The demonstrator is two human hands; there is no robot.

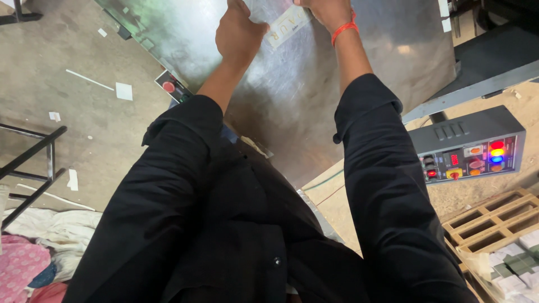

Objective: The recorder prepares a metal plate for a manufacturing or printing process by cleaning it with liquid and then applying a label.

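Item: pale printed strip (286, 25), being pressed flat on the metal worktable (314, 95) near its far edge. It is being pinched by the left hand (238, 33); the right hand (328, 11) is partly cropped, grip undeterminable. Risk: the strip is likely being skewed or creased if pressure is uneven.

Counter (314, 95): bare sheet metal between and below both forearms, open for a hand to slide across. Top middle taken up: left hand (238, 33) and right hand (328, 12) both on a pale label strip (286, 25), just beside each other, little gap between. Near-left counter edge: switch box with red button (170, 86) juts out. Right of the counter: grey control box with lit lamps (469, 147), wooden pallet (494, 221) below it. Left: black metal frame (33, 168) over floor (67, 112) with scattered paper scraps.
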